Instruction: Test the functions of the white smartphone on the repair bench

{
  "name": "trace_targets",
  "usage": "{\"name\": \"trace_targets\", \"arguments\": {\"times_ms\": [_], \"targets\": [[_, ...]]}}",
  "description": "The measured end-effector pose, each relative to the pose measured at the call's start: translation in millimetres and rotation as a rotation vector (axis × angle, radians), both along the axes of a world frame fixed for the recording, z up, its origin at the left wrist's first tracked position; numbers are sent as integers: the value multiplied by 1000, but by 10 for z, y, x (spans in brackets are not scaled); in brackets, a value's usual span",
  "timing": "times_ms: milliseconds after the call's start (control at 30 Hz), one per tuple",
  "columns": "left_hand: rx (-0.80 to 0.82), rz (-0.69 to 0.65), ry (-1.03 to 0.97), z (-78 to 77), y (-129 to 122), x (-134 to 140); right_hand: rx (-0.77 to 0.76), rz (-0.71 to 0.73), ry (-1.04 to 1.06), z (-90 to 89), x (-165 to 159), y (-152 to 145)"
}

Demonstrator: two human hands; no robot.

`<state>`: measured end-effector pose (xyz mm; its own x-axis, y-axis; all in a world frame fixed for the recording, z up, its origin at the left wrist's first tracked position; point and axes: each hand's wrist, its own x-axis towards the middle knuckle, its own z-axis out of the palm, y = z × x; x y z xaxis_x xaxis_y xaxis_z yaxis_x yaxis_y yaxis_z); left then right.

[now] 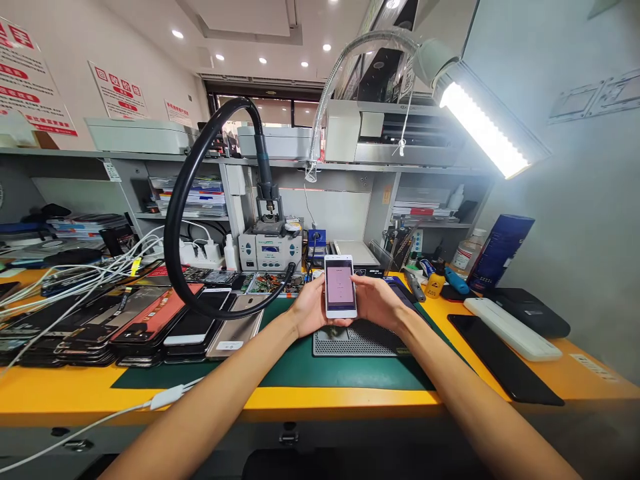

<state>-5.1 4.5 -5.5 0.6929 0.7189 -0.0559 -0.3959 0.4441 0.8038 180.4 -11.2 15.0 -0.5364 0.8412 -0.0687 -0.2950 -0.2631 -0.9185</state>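
Note:
A white smartphone (pixel 341 287) with a lit, pinkish screen is held upright between my two hands, facing me. My left hand (pixel 309 308) grips its left edge, with fingers curled behind it. On the other side, my right hand (pixel 376 301) has its thumb at the phone's right edge and fingers behind the back. Those fingers are mostly hidden by the phone. Below the phone lies a grey perforated pad (pixel 357 340) on a green mat (pixel 300 370).
Stacked phones (pixel 193 330) fill the left of the yellow desk (pixel 345 398). A thick black hose (pixel 173 220) loops from a soldering station (pixel 273 250). A bright lamp (pixel 483 127) hangs at upper right. Below it lie a black phone-like slab (pixel 505 360) and a white power bank-like block (pixel 513 328).

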Motion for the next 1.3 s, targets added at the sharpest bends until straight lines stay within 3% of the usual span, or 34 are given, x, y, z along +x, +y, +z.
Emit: {"name": "trace_targets", "arguments": {"times_ms": [133,267,500,667,733,833,967,1067,1167,1300], "targets": [[50,39,121,36,16,-33,-123,99,192,29,76,42],[136,154,212,23,30,-66,-144,63,271,10,91,51],[345,554,404,96,-63,-194,-115,12,408,38,80,-10],[464,708,538,70,-608,-366,-190,17,459,25,118,27],[525,718,576,-36,-964,-431,-224,-2,470,20,115,40],[696,628,735,-254,-1492,-518,-275,-18,478,28,91,43],[755,641,899,-468,-1973,-689,-310,-42,481,46,60,27],[839,787,994,-492,-2165,-869,-302,-61,457,40,52,31],[912,912,1096,-410,-2225,-1015,-290,-83,449,19,38,53],[985,832,1176,-169,-1952,-991,-264,-212,426,10,-10,52]]}}
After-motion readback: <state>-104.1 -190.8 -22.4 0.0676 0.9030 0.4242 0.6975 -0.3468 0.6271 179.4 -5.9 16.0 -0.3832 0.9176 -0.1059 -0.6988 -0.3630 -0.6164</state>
